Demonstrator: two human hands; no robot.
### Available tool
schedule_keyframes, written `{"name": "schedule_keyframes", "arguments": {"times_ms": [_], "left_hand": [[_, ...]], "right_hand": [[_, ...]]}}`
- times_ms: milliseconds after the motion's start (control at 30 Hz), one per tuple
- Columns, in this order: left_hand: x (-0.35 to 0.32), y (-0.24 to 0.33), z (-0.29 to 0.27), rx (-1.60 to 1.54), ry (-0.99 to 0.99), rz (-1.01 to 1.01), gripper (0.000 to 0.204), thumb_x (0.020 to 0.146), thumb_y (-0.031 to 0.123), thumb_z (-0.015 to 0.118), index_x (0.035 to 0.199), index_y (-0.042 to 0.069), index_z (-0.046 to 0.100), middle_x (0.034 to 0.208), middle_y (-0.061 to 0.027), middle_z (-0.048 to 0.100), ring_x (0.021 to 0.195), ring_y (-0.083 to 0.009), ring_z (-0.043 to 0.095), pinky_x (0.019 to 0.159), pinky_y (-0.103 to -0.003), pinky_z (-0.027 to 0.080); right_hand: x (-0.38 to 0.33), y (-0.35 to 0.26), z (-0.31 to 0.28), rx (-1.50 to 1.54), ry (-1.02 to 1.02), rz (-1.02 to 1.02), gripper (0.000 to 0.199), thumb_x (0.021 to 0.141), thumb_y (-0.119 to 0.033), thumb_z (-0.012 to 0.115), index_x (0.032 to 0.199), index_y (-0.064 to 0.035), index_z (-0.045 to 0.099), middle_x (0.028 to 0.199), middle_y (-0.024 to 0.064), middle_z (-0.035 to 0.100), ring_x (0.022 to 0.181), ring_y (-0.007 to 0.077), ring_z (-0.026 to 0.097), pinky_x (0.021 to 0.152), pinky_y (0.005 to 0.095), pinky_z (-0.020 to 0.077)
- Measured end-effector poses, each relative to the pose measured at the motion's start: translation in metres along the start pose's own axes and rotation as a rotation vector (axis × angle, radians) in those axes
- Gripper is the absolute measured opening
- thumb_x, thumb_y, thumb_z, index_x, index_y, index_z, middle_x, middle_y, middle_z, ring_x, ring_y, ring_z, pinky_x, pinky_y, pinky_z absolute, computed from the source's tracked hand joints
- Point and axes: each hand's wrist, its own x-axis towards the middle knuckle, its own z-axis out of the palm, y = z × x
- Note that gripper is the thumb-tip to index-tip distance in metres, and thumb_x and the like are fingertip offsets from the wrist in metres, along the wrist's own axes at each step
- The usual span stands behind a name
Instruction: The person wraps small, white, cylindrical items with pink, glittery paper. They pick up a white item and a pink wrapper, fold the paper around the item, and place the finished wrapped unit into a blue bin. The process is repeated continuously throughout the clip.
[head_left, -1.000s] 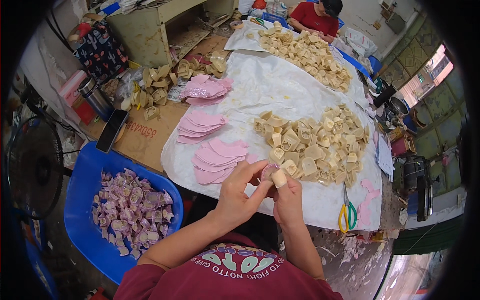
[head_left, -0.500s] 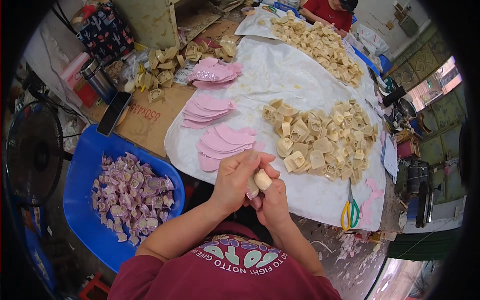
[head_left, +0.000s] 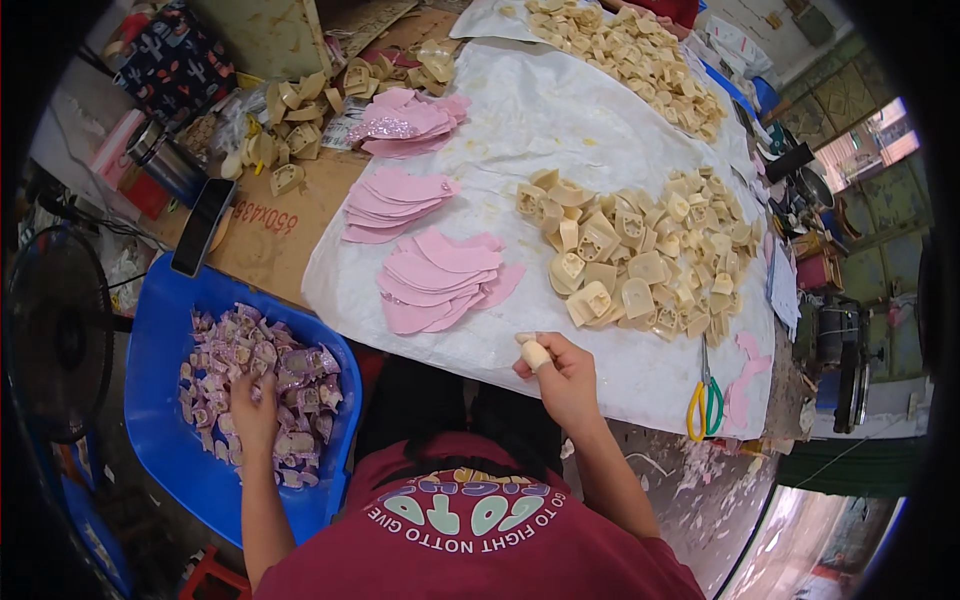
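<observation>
Two bare hands are at work, one in the blue tub [head_left: 160, 420] and one off to its right. The left hand [head_left: 257, 402] is inside the tub, down at the small purple-pink shiny pieces [head_left: 300, 372] that fill its middle. Its fingers are bent, but I cannot tell if they hold a piece. The right hand [head_left: 562, 378] is up to the right of the tub, near the front edge of the white cloth [head_left: 490, 130]. Its fingers are curled in close to the thumb, and a tan cover [head_left: 537, 356] wraps the thumb. I cannot tell if those fingers pinch something.

The cloth lies on the bench [head_left: 268, 258], past the tub and to its right. On the cloth, nearest the tub, are three stacks of thin pink pieces [head_left: 440, 285]. Farther right from the tub is a big heap of hollow beige pieces [head_left: 640, 260]. Scissors [head_left: 706, 375] with one yellow and one green handle lie far to the right of the tub. A black phone [head_left: 203, 228] is by the tub's far rim, with a metal flask [head_left: 168, 163] just behind it. A dark fan [head_left: 60, 335] stands left of the tub.
</observation>
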Motion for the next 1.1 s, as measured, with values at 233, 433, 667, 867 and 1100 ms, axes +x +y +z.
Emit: {"name": "schedule_keyframes", "arguments": {"times_ms": [233, 433, 667, 867, 1100], "left_hand": [[-0.022, 0.004, 0.039, 0.126, 0.064, 0.0, 0.037, 0.087, 0.019, 0.063, 0.12, 0.004, 0.057, 0.138, -0.0236, 0.038, 0.124, -0.04, 0.041, 0.104, -0.046, 0.034], [0.02, 0.12, -0.009, -0.183, 0.412, 0.372, 0.029, 0.082, -0.003, 0.058, 0.111, 0.001, 0.06, 0.119, -0.0193, 0.053, 0.114, -0.0351, 0.05, 0.095, -0.042, 0.042], [0.031, 0.23, 0.053, -0.59, -0.091, 0.756, 0.018, 0.076, -0.004, 0.064, 0.093, 0.0, 0.063, 0.099, -0.0158, 0.062, 0.095, -0.0311, 0.059, 0.084, -0.036, 0.047], [0.037, 0.226, 0.101, -0.512, -0.143, 0.785, 0.017, 0.075, -0.001, 0.067, 0.091, 0.001, 0.064, 0.1, -0.0133, 0.063, 0.096, -0.0308, 0.059, 0.083, -0.037, 0.047], [0.034, 0.238, 0.094, -0.413, -0.22, 0.715, 0.019, 0.075, 0.005, 0.07, 0.092, 0.0, 0.064, 0.098, -0.0143, 0.064, 0.096, -0.0309, 0.059, 0.083, -0.037, 0.047]], "right_hand": [[0.049, -0.007, 0.033, -0.352, 0.055, -0.396, 0.018, 0.088, -0.01, 0.061, 0.103, -0.0002, 0.064, 0.081, 0.0074, 0.065, 0.072, 0.0154, 0.06, 0.066, 0.0268, 0.0477], [0.109, -0.014, 0.065, -0.825, 0.149, -0.622, 0.013, 0.076, -0.01, 0.067, 0.088, -0.0044, 0.066, 0.085, 0.0104, 0.061, 0.085, 0.0303, 0.056, 0.073, 0.0405, 0.0439], [0.127, -0.008, 0.061, -0.741, 0.091, -0.348, 0.016, 0.077, -0.012, 0.068, 0.09, -0.0026, 0.065, 0.085, 0.0115, 0.061, 0.085, 0.0295, 0.056, 0.073, 0.0385, 0.0445], [0.121, -0.013, 0.055, -0.706, 0.159, -0.542, 0.014, 0.079, -0.015, 0.067, 0.089, -0.0048, 0.065, 0.087, 0.0093, 0.062, 0.088, 0.0283, 0.055, 0.075, 0.0392, 0.0436], [0.13, -0.002, 0.053, -0.414, 0.151, -0.376, 0.012, 0.074, -0.006, 0.068, 0.085, -0.0055, 0.067, 0.094, 0.0076, 0.062, 0.087, 0.0233, 0.055, 0.077, 0.0362, 0.0444]]}}
